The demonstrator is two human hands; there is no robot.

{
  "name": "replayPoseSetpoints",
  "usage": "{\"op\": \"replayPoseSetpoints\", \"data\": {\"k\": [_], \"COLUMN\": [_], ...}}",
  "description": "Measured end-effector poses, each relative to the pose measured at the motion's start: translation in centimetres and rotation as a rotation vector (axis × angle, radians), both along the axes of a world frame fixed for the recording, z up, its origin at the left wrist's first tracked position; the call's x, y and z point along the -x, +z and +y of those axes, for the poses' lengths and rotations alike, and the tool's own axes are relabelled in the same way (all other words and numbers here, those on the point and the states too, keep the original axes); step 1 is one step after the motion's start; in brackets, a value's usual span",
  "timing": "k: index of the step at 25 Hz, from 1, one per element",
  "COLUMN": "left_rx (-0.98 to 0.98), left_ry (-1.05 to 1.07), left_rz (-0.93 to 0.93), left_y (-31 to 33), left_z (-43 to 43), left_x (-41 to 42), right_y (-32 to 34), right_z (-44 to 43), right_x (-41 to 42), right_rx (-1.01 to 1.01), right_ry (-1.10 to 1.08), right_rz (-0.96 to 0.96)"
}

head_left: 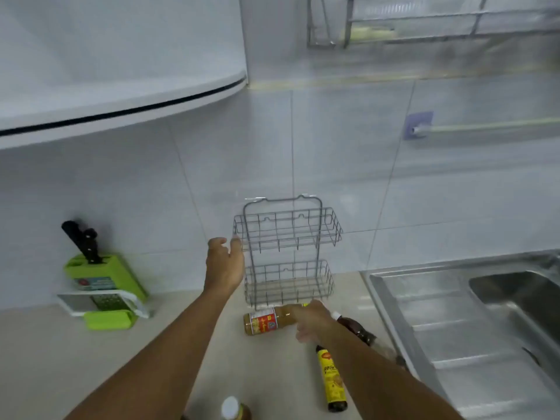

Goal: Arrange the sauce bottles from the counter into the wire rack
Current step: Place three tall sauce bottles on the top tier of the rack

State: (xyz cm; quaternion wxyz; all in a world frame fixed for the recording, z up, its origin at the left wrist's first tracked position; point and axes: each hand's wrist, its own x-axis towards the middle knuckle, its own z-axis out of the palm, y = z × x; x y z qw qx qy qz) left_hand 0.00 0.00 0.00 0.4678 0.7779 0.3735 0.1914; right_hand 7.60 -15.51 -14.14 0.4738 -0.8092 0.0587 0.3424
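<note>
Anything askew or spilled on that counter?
No spill visible. Three bottles lie on their sides: the red-label bottle under the right hand, the yellow-label bottle and a dark bottle. The wire rack is empty, left hand beside it.

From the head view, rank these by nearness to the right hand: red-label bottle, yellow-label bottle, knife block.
1. Red-label bottle, lying under the right hand, at its fingers.
2. Yellow-label bottle, lying just below the hand.
3. Knife block, far left by the wall.

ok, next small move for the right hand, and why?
Probably close the right hand on the amber bottle and stand it up. It lies flat before the rack, whose two tiers are empty; the left hand is open at the rack's side.
</note>
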Motion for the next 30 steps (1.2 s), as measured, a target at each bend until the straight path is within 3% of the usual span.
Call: {"op": "replayPoseSetpoints", "data": {"k": [2, 7, 12, 19, 25, 30], "left_rx": [0.089, 0.067, 0.142, 0.176, 0.191, 0.363], "left_ry": [-0.002, -0.032, -0.024, -0.054, -0.063, -0.075], "left_rz": [-0.037, -0.059, -0.075, -0.054, -0.019, -0.036], "left_y": [-1.1, -3.8, -5.3, -5.2, -4.7, -4.3], "left_z": [0.8, 2.7, 4.5, 4.9, 5.1, 5.5], "left_x": [-1.9, -4.6, -5.3, -5.2, -5.2, -5.2], "right_y": [-3.5, -9.3, -8.8, -9.3, -4.1, 6.6], "right_z": [1.8, 5.8, 7.5, 6.8, 4.2, 2.2], "right_x": [-0.6, -2.0, -3.8, -3.1, -0.5, 1.8], "right_rx": [-0.047, -0.124, 0.045, -0.139, -0.179, -0.320], "right_ry": [-0.157, -0.434, -0.417, -0.521, -0.343, -0.062], "right_rz": [0.108, 0.208, 0.173, 0.218, -0.176, -0.542]}}
